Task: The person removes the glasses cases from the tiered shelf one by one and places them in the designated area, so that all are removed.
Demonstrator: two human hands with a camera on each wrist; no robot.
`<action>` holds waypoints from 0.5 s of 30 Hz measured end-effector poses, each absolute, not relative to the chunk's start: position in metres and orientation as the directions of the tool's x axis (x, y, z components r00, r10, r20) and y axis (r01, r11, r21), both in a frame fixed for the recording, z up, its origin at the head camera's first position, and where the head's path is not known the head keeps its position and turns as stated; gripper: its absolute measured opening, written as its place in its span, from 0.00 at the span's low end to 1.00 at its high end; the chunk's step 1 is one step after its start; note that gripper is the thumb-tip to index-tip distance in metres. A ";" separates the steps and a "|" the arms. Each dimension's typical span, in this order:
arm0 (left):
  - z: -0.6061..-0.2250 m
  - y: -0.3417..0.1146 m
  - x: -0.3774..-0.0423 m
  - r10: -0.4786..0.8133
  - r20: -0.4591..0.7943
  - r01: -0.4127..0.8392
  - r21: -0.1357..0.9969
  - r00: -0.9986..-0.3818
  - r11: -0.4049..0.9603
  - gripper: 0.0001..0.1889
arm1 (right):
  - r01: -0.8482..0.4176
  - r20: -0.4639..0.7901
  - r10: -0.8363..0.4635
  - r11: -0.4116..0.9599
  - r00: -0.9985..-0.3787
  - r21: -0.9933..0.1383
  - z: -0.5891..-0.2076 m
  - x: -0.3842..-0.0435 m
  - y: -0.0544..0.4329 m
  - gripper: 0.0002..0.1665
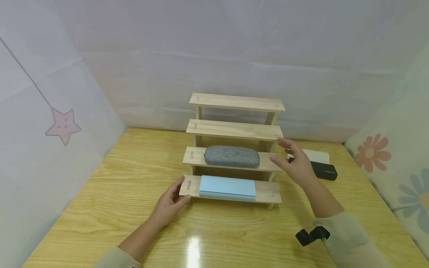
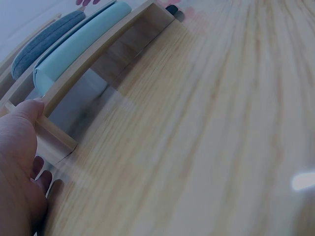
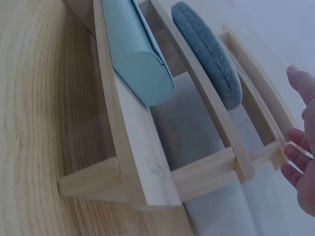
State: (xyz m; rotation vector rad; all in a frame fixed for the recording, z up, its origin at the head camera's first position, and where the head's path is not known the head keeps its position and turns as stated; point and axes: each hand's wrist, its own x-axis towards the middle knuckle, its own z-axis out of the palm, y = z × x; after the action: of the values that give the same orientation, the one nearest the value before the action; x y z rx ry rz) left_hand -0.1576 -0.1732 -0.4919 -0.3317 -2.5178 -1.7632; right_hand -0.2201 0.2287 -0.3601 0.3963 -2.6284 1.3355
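A stepped wooden display rack point(image 1: 234, 130) with several shelves stands on the table. On its lowest shelf lies a light blue flap-front case point(image 1: 228, 187), which looks like a glasses case. A grey fabric-covered glasses case point(image 1: 232, 156) rests one shelf higher. My left hand point(image 1: 167, 205) grips the left end of the lowest shelf, its thumb point(image 2: 29, 109) on the front corner. Beside the rack's right side is my right hand point(image 1: 296, 167), fingers parted and holding nothing. In the right wrist view this hand point(image 3: 304, 142) appears apart from the shelves.
Behind my right hand, a long black case point(image 1: 324, 170) and a cream-coloured flat item point(image 1: 316, 156) lie on the wooden table point(image 1: 134, 160), partly hidden. Pale cloth walls point(image 1: 234, 44) enclose the back and sides. A black device point(image 1: 312, 235) sits at my right sleeve.
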 end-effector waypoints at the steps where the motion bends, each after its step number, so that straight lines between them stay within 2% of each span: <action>1: -0.492 -0.173 -0.158 0.145 0.162 0.202 0.924 -0.976 0.324 0.38 | -0.305 0.257 -0.165 0.561 -0.952 -0.770 -0.360 -0.220 0.227 0.39; 15: -0.488 -0.171 -0.155 0.138 0.154 0.192 0.923 -0.978 0.334 0.37 | -0.315 0.192 -0.274 0.528 -0.942 -0.789 -0.363 -0.228 0.204 0.40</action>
State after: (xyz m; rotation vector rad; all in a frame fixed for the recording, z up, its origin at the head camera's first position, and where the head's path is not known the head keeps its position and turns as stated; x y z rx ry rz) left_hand -0.1548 -0.1708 -0.4878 -0.3122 -2.5266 -1.7578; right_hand -0.2276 0.2038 -0.3630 0.5219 -2.7071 1.4113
